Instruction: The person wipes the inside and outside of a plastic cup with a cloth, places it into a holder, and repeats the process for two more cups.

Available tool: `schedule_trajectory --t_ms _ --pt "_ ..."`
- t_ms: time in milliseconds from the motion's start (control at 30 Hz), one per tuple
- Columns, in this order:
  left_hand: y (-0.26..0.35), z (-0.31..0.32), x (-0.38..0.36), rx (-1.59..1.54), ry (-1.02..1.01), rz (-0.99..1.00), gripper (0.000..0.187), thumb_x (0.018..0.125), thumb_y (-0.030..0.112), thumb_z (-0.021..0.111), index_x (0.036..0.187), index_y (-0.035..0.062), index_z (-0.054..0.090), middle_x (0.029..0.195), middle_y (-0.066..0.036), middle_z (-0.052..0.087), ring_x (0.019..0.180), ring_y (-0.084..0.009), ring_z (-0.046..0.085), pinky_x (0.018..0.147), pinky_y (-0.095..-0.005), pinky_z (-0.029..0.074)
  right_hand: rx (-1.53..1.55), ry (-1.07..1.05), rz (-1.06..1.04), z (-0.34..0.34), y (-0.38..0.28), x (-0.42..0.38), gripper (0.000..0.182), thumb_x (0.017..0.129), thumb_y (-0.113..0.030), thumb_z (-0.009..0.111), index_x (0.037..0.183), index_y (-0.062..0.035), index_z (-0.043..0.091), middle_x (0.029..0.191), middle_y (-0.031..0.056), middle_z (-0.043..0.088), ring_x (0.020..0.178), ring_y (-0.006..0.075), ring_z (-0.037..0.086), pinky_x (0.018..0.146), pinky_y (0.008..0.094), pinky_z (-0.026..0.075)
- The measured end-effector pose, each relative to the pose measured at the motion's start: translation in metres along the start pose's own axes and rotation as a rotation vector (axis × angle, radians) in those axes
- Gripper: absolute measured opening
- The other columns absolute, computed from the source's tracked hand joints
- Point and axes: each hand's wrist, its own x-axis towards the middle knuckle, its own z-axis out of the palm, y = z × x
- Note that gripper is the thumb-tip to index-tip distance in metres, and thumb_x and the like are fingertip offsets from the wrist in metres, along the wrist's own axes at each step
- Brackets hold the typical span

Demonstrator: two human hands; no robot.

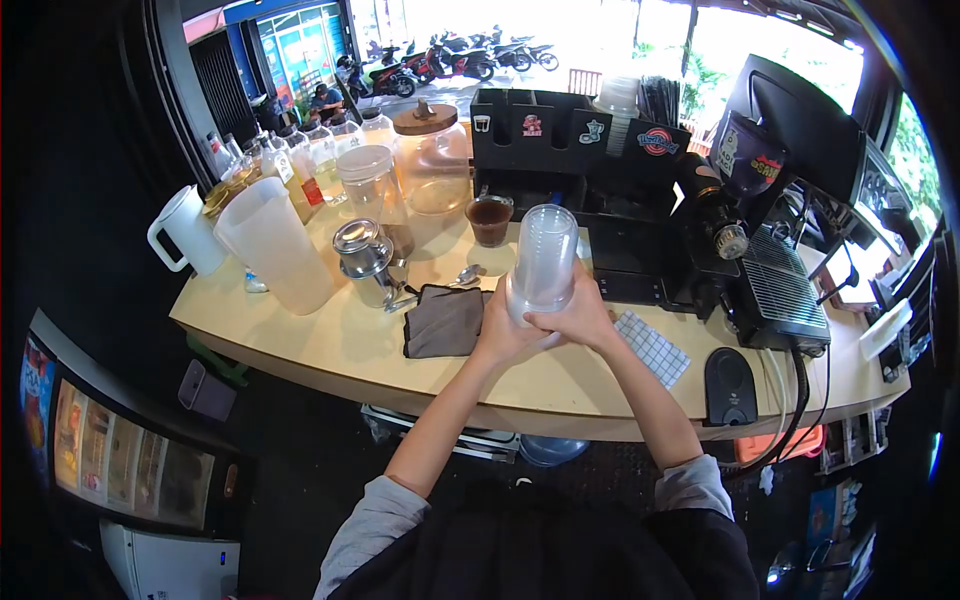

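A stack of clear plastic cups (547,255) is held upside down over the front half of the counter, the nested rims at the lower end. My left hand (503,328) wraps the lower left side of the stack, and my right hand (580,315) closes on its lower right, thumb across the front. A folded grey cloth (440,322) lies just left of my left hand. Behind it are a spoon (468,274) and a metal drip coffee filter (363,250) on a glass. A glass cup of dark brown liquid (490,220) stands behind the stack.
A frosted pitcher (275,250), a white jug (190,232), a wooden-lidded jar (432,160) and several bottles crowd the left. A black organizer (560,130) stands at the back. A coffee grinder (745,160), checked cloth (652,346) and black device (731,385) are right.
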Motion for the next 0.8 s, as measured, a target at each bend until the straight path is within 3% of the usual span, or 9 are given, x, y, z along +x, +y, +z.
schedule_trajectory --t_ms 500,567,800 --pt "0.002 -0.002 0.004 0.063 0.088 0.001 0.088 0.049 0.028 0.084 0.121 0.0024 0.039 0.112 -0.018 0.055 0.104 -0.0289 0.056 0.086 -0.0383 0.045 0.066 -0.089 -0.042 0.0 0.002 0.01 0.093 0.051 -0.02 0.081 0.129 -0.0014 0.034 0.119 0.0163 0.051 0.111 0.0256 0.051 0.095 0.0366 0.04" --pt "0.003 -0.002 0.004 0.065 0.078 -0.002 0.089 0.048 0.028 0.084 0.121 0.0022 0.039 0.112 -0.018 0.054 0.104 -0.0292 0.056 0.086 -0.0387 0.045 0.038 -0.037 -0.092 0.002 0.004 0.01 0.084 0.051 -0.023 0.08 0.119 0.0004 0.037 0.108 0.0169 0.054 0.101 0.0262 0.055 0.089 0.0357 0.043" --pt "-0.005 -0.004 0.001 0.071 0.081 0.041 0.092 0.047 0.029 0.084 0.122 0.0 0.038 0.113 -0.02 0.053 0.105 -0.0299 0.055 0.087 -0.0391 0.044 0.065 -0.033 -0.075 0.004 0.004 0.006 0.085 0.051 -0.022 0.079 0.12 0.0008 0.036 0.109 0.0174 0.054 0.102 0.0258 0.055 0.089 0.0354 0.043"
